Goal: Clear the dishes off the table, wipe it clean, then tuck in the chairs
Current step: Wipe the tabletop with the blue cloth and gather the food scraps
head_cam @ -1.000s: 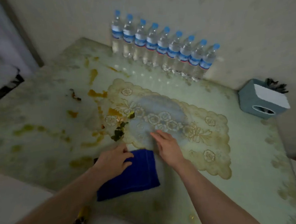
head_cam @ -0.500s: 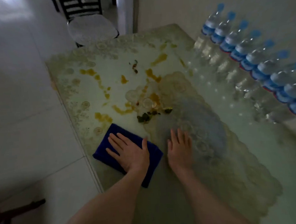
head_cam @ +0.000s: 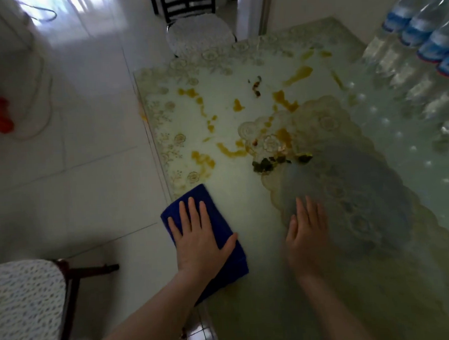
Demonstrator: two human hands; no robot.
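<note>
left hand (head_cam: 200, 237) lies flat, fingers straight, pressing the blue cloth (head_cam: 191, 211) at the table (head_cam: 227, 111) edge. right hand (head_cam: 307, 230) rests flat, fingers together, on the lace mat (head_cam: 355, 177). no dishes in view. orange spills (head_cam: 203, 158) and green scraps (head_cam: 266, 164) remain; wiping barely begun. both chairs (head_cam: 199, 34) not tucked.

Folded terry cloth (head_cam: 217, 238): deep blue, plain. Glass tabletop (head_cam: 235, 195): pale green, floral scroll border. Spilled sauce streaks (head_cam: 282, 98) at 12 o'clock: yellow-orange. Lace-edged mat (head_cam: 350, 188) at 2 o'clock: beige, rosette pattern. Plastic bottles (head_cam: 420, 42): clear, blue-banded labels.
</note>
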